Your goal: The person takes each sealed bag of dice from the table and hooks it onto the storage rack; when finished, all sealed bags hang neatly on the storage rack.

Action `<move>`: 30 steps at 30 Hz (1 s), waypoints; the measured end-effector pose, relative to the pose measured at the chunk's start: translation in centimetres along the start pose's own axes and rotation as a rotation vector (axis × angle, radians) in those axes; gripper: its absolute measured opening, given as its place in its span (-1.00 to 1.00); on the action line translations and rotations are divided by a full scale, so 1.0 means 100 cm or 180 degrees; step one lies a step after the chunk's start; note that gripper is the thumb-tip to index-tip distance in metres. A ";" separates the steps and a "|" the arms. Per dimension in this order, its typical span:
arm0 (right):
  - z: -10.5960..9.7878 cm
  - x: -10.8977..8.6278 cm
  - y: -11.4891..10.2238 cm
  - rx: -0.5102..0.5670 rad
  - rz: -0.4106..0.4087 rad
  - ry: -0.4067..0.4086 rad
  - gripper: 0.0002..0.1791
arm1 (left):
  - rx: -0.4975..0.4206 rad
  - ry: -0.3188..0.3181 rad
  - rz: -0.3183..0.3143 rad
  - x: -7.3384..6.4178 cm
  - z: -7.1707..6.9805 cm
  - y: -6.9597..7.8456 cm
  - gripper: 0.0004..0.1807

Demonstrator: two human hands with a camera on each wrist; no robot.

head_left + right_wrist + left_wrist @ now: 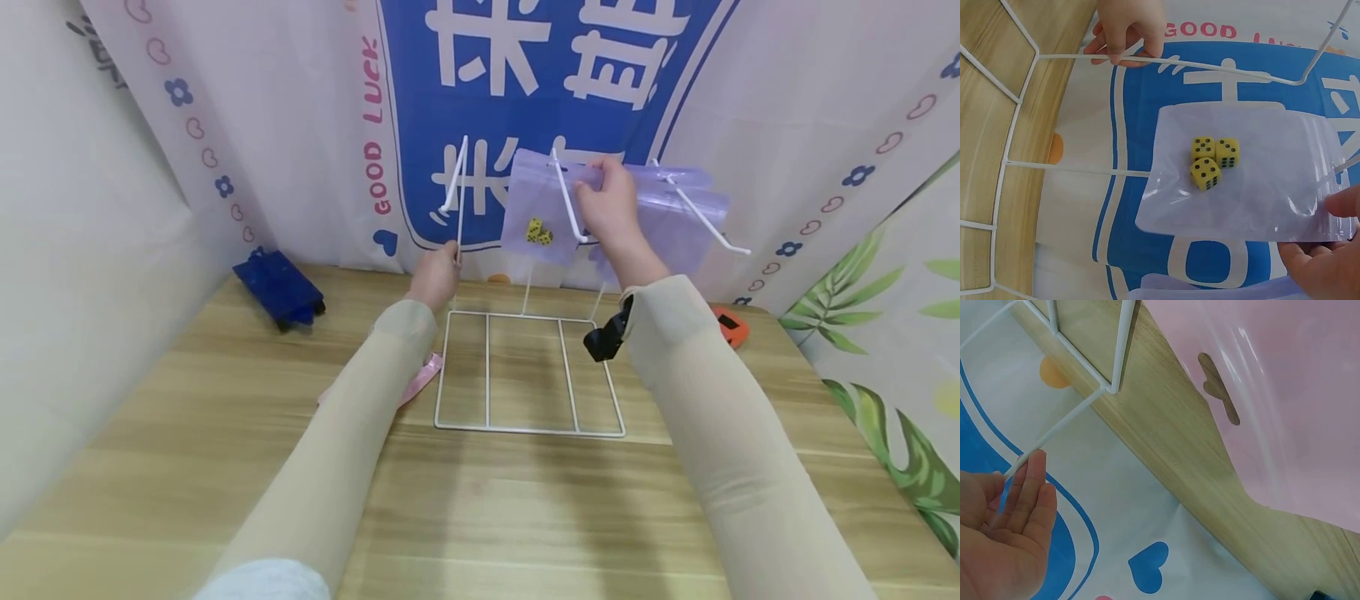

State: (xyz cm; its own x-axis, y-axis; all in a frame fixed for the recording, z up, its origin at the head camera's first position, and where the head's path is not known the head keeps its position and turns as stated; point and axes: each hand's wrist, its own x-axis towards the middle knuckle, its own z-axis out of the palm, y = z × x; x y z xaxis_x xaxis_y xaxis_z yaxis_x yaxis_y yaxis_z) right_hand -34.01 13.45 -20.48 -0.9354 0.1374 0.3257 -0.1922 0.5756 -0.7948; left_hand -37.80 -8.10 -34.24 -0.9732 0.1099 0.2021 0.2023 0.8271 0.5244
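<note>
A white wire display rack [525, 430] stands on the table with hooks pointing toward me. My left hand [435, 275] pinches its left upright wire, as the left wrist view also shows. Thumb and fingers of my right hand [1329, 250] pinch the top edge of a translucent purple pouch [1272, 162]. Three yellow dice [1205, 164] with black pips show on that pouch. Its holed top edge is right at the middle hook [567, 200]. More purple pouches [675, 229] hang at the right hook [701, 208]. The left hook [455, 175] carries nothing.
Beside my left forearm lies a pink pouch [1297, 394] with a cut-out hanging hole. A dark blue pouch [279, 287] is at the back left, an orange object [731, 327] at the back right. Behind the rack hangs a printed cloth [300, 108].
</note>
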 end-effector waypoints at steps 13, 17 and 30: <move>-0.027 -0.048 0.018 -0.0530 -0.0671 -0.0745 -0.18 | -0.0072 -0.0024 -0.0010 0.002 0.004 -0.003 -0.90; -0.045 -0.080 0.042 -0.0403 -0.1214 -0.0837 -0.39 | -0.0066 -0.0007 0.0017 0.003 0.003 -0.002 -0.90; -0.049 -0.137 0.185 -0.1427 -0.1380 -0.2109 -0.56 | -0.0027 -0.0017 -0.0001 0.002 0.004 -0.001 -0.93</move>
State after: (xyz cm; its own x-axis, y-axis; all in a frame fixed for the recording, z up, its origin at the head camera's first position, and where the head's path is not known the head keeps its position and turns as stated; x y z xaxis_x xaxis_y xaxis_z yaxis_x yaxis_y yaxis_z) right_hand -23.35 26.17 -37.13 -0.8136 -0.5760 0.0787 -0.5632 0.7475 -0.3523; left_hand -38.08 -7.94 -34.54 -0.9738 0.1126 0.1976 0.2029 0.8225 0.5314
